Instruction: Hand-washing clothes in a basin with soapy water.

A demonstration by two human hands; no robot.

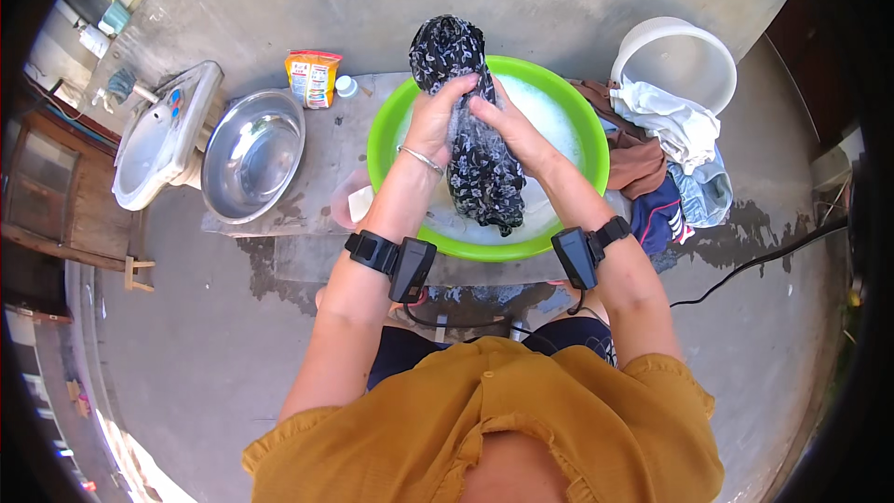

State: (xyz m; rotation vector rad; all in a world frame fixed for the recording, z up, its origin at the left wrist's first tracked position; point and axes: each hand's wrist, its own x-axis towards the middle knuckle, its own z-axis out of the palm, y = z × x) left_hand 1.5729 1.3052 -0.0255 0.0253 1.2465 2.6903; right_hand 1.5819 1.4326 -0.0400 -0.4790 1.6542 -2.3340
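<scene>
A bunched black cloth with a white floral print (482, 181) is between my two hands, above a bright green plastic basin (380, 133). My left hand (434, 115) grips its middle from the left, thumb across it. My right hand (510, 122) grips it from the right. The cloth's rounded upper end sticks up past the basin's far rim, and its lower end hangs over the suds. White foamy water (548, 112) fills the basin. Some fingers are hidden behind the cloth. A white block (361, 203) lies in a pinkish dish (340, 199) by the basin's left side.
Left of the basin stand an orange-and-white packet (312, 80), a white-capped container (346, 86) and a steel basin (253, 157), near a washbasin (150, 147). On the right are piled clothes (663, 122) and a white tub (726, 77). A black cable (761, 260) crosses the wet floor.
</scene>
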